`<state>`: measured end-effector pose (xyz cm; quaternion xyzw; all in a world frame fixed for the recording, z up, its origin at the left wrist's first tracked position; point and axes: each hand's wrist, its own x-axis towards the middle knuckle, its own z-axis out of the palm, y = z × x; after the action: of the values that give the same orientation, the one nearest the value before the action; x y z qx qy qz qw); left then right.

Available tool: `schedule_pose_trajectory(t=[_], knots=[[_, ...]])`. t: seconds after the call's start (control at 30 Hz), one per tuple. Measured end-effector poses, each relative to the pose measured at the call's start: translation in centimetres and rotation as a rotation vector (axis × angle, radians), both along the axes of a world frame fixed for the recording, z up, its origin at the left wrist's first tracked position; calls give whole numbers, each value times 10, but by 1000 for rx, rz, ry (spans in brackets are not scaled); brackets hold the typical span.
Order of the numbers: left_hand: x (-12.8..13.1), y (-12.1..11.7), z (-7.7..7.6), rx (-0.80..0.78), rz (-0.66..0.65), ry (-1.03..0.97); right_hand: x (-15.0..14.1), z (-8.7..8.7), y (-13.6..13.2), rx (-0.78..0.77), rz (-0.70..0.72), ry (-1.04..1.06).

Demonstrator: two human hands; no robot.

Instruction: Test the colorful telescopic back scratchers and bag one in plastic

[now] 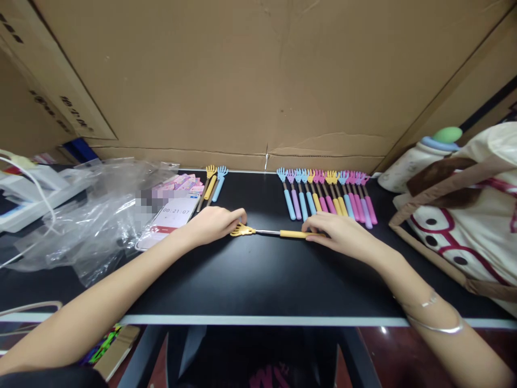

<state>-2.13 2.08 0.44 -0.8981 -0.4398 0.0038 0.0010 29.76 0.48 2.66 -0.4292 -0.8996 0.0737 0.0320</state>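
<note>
Backscratcher [267, 233] between both hands [220, 223]

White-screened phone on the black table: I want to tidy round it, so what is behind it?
Behind the white-screened phone, pink patterned packaging shows. Anything directly underneath is covered, and a pixelated patch hides some of what lies beside it.

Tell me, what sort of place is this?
Probably an indoor worktable: there's a long black tabletop, a neat row of colorful back scratchers, and big cardboard standing behind.
</note>
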Motion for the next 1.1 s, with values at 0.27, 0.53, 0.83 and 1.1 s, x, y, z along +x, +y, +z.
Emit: schedule_pose_trajectory(t=[0.27,0.53,0.83,1.1], knots=[[1,-3,7,10,5,65,2,-5,4,10,6,1],[-2,-3,9,-17,23,70,2,-7,6,12,-19,9],[-7,0,10,-94,21,-40,4,-11,10,16,-5,34],[-7,0,9,-66,15,-21,6,-12,11,28,26,36]])
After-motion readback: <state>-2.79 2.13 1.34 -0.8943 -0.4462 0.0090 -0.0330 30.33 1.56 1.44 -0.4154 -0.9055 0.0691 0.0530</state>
